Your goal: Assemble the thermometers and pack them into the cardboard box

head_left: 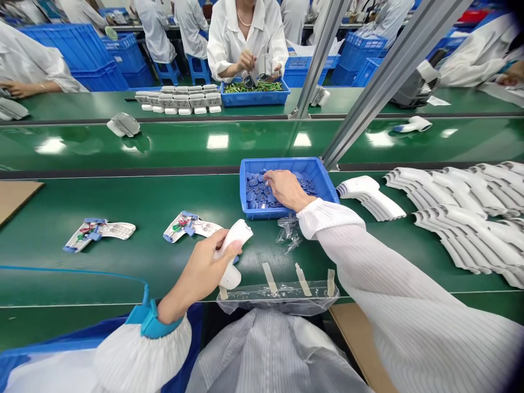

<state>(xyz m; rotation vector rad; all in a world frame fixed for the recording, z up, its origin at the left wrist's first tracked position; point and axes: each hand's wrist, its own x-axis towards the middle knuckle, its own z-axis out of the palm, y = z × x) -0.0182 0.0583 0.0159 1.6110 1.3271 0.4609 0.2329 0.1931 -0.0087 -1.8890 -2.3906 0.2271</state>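
My left hand (208, 265) is wrapped round a white plastic housing (234, 245) near the table's front edge. My right hand (286, 188) reaches into a blue tray (243, 191) of small blue round parts (257, 191); its fingertips are bent down among them, and whether one is pinched cannot be made out. Left of my left hand lie two opened white shells with wires and blue pieces, one close by (180, 225) and one farther left (84, 234). Crumpled clear plastic (289, 232) lies just below the tray.
White housings (458, 218) are stacked in rows at the right, with a smaller stack (370, 196) beside the tray. A metal post (393, 71) slants behind. A taped plastic bag (282, 295) hangs at the front edge. A person (249, 38) works across the conveyor.
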